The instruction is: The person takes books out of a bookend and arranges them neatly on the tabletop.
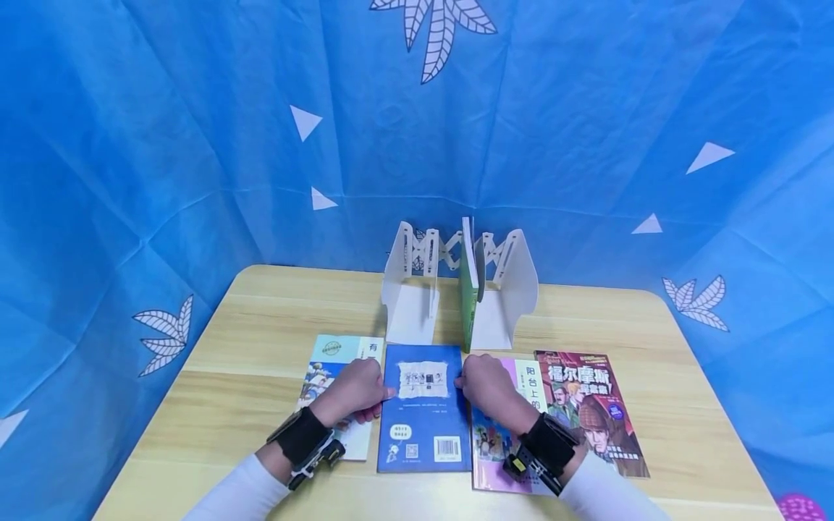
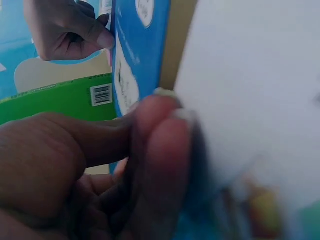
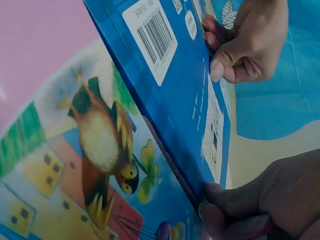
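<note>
A blue book (image 1: 423, 423) lies face down in the middle of the row, its barcode near the front edge. My left hand (image 1: 355, 391) pinches its left edge between thumb and curled fingers. At the opposite edge my right hand (image 1: 491, 391) has the same kind of grip, thumb on top, as the right wrist view shows with the blue cover (image 3: 175, 95). Under my left hand is a light blue and white book (image 1: 332, 354). A pink-bordered book with a painted bird (image 3: 102, 145) lies beneath my right hand.
Behind the books stands a white expandable book rack (image 1: 410, 318) with a green book (image 1: 468, 297) upright in it. A dark red comic-style book (image 1: 596, 412) lies at the right. Blue patterned cloth (image 1: 260, 145) hangs behind the wooden table (image 1: 215, 376).
</note>
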### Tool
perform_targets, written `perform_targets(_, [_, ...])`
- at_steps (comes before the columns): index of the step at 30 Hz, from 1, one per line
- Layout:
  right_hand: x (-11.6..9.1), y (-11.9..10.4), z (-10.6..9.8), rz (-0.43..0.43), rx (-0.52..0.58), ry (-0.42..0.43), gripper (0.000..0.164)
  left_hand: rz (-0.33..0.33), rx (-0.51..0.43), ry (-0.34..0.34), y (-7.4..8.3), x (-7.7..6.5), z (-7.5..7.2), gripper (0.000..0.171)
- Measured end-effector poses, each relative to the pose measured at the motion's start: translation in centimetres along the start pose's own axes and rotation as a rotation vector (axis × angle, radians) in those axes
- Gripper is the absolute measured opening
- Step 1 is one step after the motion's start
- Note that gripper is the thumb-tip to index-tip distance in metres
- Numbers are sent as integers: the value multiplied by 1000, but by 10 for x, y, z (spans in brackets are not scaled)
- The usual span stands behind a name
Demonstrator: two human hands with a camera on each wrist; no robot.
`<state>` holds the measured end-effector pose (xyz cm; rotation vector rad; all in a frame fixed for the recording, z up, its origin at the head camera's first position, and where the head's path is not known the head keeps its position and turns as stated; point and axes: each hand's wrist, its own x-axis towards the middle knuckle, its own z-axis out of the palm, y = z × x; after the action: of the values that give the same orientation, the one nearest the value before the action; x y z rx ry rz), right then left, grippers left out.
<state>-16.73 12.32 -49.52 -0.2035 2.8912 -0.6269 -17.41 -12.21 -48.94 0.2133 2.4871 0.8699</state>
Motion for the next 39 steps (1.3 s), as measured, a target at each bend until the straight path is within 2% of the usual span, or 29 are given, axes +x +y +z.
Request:
perform_targets(8, [-5,-2,4,-101,-130,135,34,-28,94,11,10,0,-1,35])
perform_targets(10, [-7,-2,4,-116,-144,145,31,-36,112,19,12,1,-1,34])
perform_targets(13, [-11,1,2,-138,-109,139,27,-29,165,57,13,2,0,34])
perform_targets(17, [-17,7,-4,-155,-3,150,19,48,272,153,15,5,1,41])
perform_targets(19, [-21,11,-9,-151,34,171,14,86,292,191,17,6,1,46])
perform_targets(22, [-28,16,-18,-128,35,203,10,128,256,209,23,5,0,46])
perform_targets(26, [-37,23,-36,-91,-7,253,13,174,207,215,37,3,-1,25])
perform_targets(31, [-49,34,-59,-51,9,250,30,239,210,239,58,1,0,50])
perform_targets(35, [-59,43,-74,-13,10,242,44,316,186,312,72,2,3,63])
perform_targets(39, [-67,49,-82,6,5,244,54,355,133,381,86,5,6,70])
